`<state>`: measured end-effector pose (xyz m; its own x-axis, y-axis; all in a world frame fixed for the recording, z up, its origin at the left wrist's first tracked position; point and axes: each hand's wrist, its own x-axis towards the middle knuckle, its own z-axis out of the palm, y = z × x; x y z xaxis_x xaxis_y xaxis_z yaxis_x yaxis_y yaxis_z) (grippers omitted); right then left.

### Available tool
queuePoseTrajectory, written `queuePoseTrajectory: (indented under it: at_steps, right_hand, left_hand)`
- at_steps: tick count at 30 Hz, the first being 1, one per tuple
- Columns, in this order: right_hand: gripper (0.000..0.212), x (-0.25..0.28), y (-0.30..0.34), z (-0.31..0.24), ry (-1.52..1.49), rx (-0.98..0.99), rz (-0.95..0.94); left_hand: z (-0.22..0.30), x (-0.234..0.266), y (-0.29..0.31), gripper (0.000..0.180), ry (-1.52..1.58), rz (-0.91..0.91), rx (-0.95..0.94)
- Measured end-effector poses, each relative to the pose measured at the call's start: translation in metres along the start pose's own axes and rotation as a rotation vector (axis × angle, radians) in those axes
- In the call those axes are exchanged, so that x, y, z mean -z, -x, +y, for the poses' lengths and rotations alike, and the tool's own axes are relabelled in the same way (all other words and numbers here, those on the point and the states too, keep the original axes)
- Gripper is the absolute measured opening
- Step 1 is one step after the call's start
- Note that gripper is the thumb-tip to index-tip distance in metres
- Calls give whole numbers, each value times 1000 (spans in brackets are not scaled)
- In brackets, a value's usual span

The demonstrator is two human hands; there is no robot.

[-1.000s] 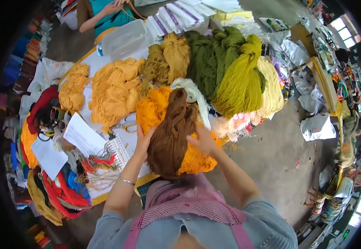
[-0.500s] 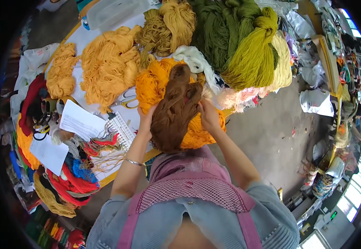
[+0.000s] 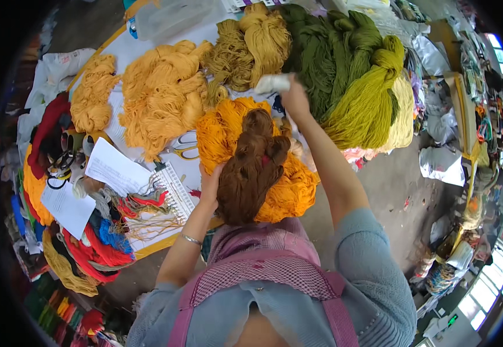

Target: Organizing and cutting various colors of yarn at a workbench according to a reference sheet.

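Note:
A twisted brown skein of yarn point(image 3: 242, 182) lies over a loose bundle of bright orange yarn point(image 3: 290, 186) at the table's near edge. My left hand point(image 3: 209, 184) grips the brown skein along its left side; its fingertips are hidden behind the yarn. Farther off, between the gold and green yarn, my right hand point(image 3: 296, 101) is closed on a white skein of yarn point(image 3: 273, 84), raised and smeared by motion. Scissors point(image 3: 185, 146) with yellow-edged handles lie on the table left of the orange yarn.
Pale orange yarn point(image 3: 164, 95), gold yarn point(image 3: 268, 46), dark green yarn point(image 3: 335, 58) and a yellow-green skein point(image 3: 367, 104) cover the far side. To the left are a spiral notebook point(image 3: 172, 191), paper sheets point(image 3: 118, 168) and red yarn point(image 3: 98, 251). A clear plastic box point(image 3: 173, 20) stands behind.
My right hand has left the brown skein and moved up and away, taking hold of the white skein and lifting it. My left hand stays at the brown skein.

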<state>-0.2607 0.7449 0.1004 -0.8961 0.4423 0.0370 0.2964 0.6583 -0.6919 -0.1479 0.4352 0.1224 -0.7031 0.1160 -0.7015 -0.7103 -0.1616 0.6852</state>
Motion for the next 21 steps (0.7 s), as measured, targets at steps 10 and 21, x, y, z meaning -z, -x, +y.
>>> queuePoseTrajectory:
  at_steps: [10,21]
  right_hand:
    - [20,147,24,-112,-855,-1,196]
    - [36,411,-8,-75,-12,214,572]
  left_hand:
    - [-5,6,8,68,207,-8,-16]
    - [-13,-11,0,75,96,242,-58]
